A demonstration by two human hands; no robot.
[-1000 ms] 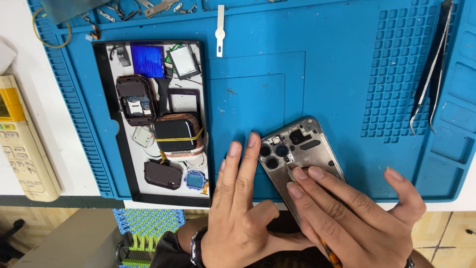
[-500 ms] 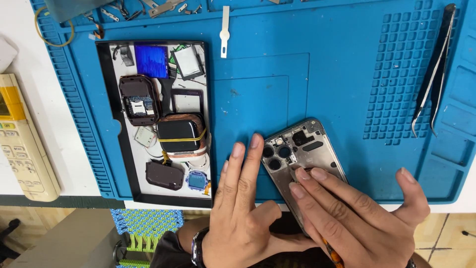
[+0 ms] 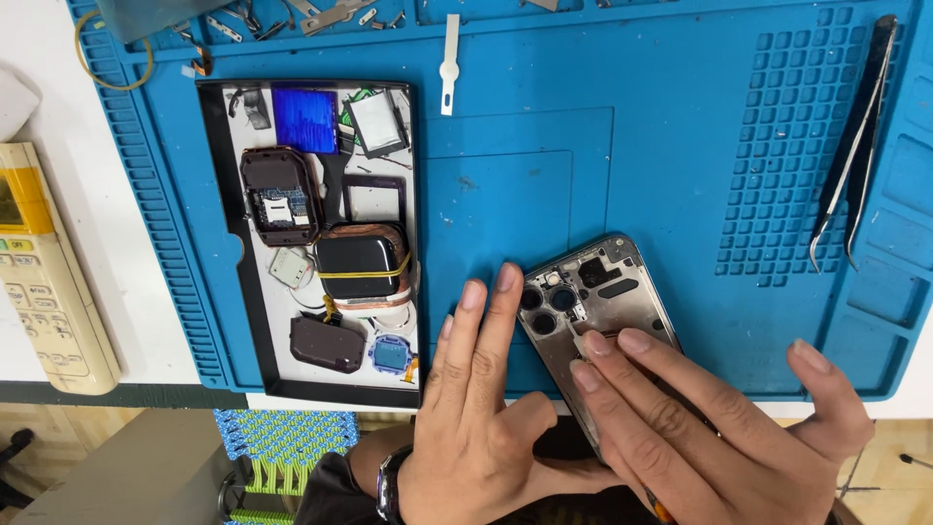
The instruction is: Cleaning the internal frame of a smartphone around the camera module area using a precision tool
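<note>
Opened phone frame [image 3: 601, 301] lies tilted on the blue work mat [image 3: 680, 146], at about 5 o'clock of the mat, camera holes up.

Left hand [image 3: 476, 418] flat, fingers together and extended, pressing the mat along the frame's left edge; grip not closed on anything.

Right hand [image 3: 700, 428] lies over the frame's lower half, index and middle fingertips on its inside; whether they pinch something small, cannot tell.

Black parts tray [image 3: 219, 243] at 9 o'clock of the frame, holding a dark battery [image 3: 358, 262] and small parts. Tweezers [image 3: 855, 146] at 2 o'clock. White pry tool [image 3: 449, 58] at 12 o'clock. Beige remote [image 3: 44, 282] on the counter [image 3: 126, 243], far left.
</note>
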